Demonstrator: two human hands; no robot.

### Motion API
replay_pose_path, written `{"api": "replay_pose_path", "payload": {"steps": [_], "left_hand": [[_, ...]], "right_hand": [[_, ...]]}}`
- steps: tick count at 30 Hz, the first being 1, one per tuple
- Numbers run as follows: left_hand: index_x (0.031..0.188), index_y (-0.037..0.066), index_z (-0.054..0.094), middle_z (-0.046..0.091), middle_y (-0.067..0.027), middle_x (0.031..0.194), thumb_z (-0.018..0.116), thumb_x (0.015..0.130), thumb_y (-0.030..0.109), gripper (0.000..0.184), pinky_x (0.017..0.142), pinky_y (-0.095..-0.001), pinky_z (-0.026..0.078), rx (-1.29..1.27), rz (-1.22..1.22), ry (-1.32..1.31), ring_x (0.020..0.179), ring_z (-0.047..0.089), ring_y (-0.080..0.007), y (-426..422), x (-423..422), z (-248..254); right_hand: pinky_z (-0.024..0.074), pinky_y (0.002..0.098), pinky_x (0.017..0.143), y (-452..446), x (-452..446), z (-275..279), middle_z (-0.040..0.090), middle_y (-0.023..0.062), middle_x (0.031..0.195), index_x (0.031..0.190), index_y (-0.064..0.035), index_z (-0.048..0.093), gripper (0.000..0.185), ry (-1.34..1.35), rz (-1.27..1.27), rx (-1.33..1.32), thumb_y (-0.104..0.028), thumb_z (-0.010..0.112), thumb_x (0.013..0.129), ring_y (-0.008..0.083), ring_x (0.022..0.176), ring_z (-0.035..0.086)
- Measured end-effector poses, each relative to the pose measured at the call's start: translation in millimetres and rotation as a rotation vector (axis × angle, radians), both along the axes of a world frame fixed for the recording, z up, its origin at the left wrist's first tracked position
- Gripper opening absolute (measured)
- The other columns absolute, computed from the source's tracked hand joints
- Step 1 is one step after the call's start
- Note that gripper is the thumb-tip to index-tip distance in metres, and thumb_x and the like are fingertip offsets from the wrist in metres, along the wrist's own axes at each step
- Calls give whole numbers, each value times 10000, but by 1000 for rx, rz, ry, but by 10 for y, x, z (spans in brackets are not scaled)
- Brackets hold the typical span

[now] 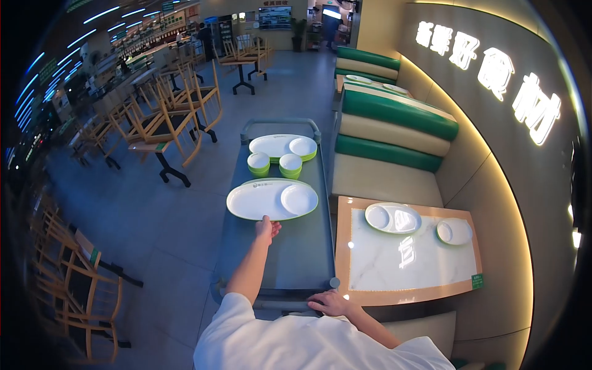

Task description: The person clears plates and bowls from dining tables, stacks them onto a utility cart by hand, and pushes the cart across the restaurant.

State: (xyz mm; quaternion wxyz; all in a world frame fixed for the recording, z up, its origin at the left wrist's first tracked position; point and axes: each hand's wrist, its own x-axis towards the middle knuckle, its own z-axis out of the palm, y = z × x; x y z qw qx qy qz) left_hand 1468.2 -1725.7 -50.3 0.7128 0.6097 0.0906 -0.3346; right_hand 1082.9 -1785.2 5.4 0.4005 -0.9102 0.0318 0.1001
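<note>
My left hand (267,229) is closed on the near rim of a white divided oval plate (253,200) with a green edge, thumb over the rim. Whether the plate rests on the grey cart (290,259) or is slightly raised, I cannot tell. Just behind it stand two short stacks of green-and-white bowls, a left stack (258,163) and a right stack (290,164). Farther back lies a stack of similar oval plates (271,145). My right hand (328,303) grips the cart handle (283,304) at its right end.
Right of the cart, a wood-edged table (370,271) bears a larger divided plate (393,218) and a smaller one (454,231). Green-and-beige booth seats (394,126) line the wall. Wooden chairs (179,117) sit upturned on tables to the left. Another booth table behind holds plates (358,79).
</note>
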Motion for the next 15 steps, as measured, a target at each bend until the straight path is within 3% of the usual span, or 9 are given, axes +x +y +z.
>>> {"api": "replay_pose_path", "payload": {"steps": [5,8,11,15], "left_hand": [[1042,22,597,711,-89,874,424,1066,438,451,609,-353,508,25,0,145,758,724,-217,-323,216,-101],[1063,28,600,711,-94,887,422,1068,444,452,623,-359,505,49,42,164,772,726,-227,-416,275,-238],[1089,32,606,721,-89,945,394,1073,431,452,678,-367,518,104,37,154,857,734,-223,-444,277,-267],[1101,33,607,722,-91,958,384,1082,446,469,673,-365,513,100,39,117,857,736,-224,-442,329,-324]], "right_hand": [[517,457,922,-21,-24,-55,747,163,994,1187,-94,721,491,34,73,-91,-502,477,1062,353,975,700],[500,459,941,-21,-13,37,745,167,980,1197,-98,716,493,135,79,-43,-510,483,1060,364,947,701],[489,444,939,-34,-75,48,744,167,945,1200,-105,710,494,135,103,-31,-522,487,1058,361,914,705],[487,426,928,-44,-149,32,741,164,913,1197,-111,704,495,81,146,-65,-530,478,1061,349,879,708]]}}
